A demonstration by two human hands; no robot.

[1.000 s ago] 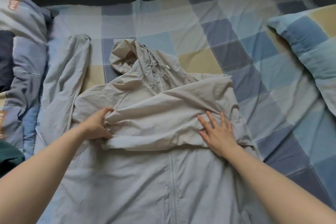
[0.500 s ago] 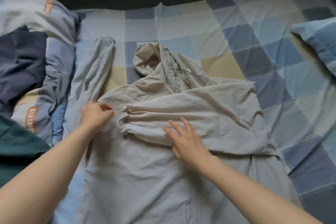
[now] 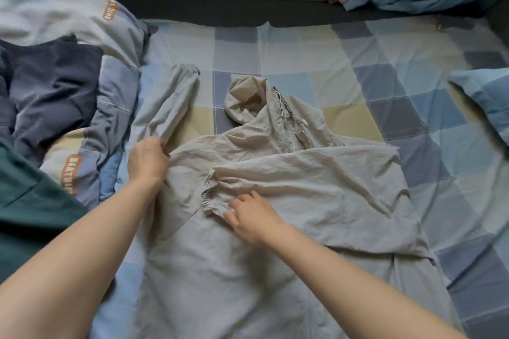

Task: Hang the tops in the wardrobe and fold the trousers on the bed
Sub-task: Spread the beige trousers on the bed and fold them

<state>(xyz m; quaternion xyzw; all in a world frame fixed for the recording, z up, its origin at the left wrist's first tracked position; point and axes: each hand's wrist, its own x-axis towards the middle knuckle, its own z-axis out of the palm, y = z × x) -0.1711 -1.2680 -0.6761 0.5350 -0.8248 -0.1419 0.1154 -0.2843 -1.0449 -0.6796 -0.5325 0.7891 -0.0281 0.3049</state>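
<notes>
Head view: left hand (image 3: 147, 158) gripping jacket (image 3: 248, 270) sleeve (image 3: 165, 107) just beyond its knuckles; right hand (image 3: 252, 217) relaxed, fingers pressing folded cuff (image 3: 210, 201).

A pale beige hooded jacket (image 3: 275, 242) lies front-up on the checked bed sheet (image 3: 385, 63), its hood (image 3: 248, 99) crumpled and pointing toward the far edge. 1 sleeve (image 3: 289, 190) is folded across the chest, its elastic cuff (image 3: 212, 201) ending near the middle (the fabric is wrinkled throughout). The other sleeve (image 3: 168, 107) stretches away to the left. A zip runs down the front.
</notes>
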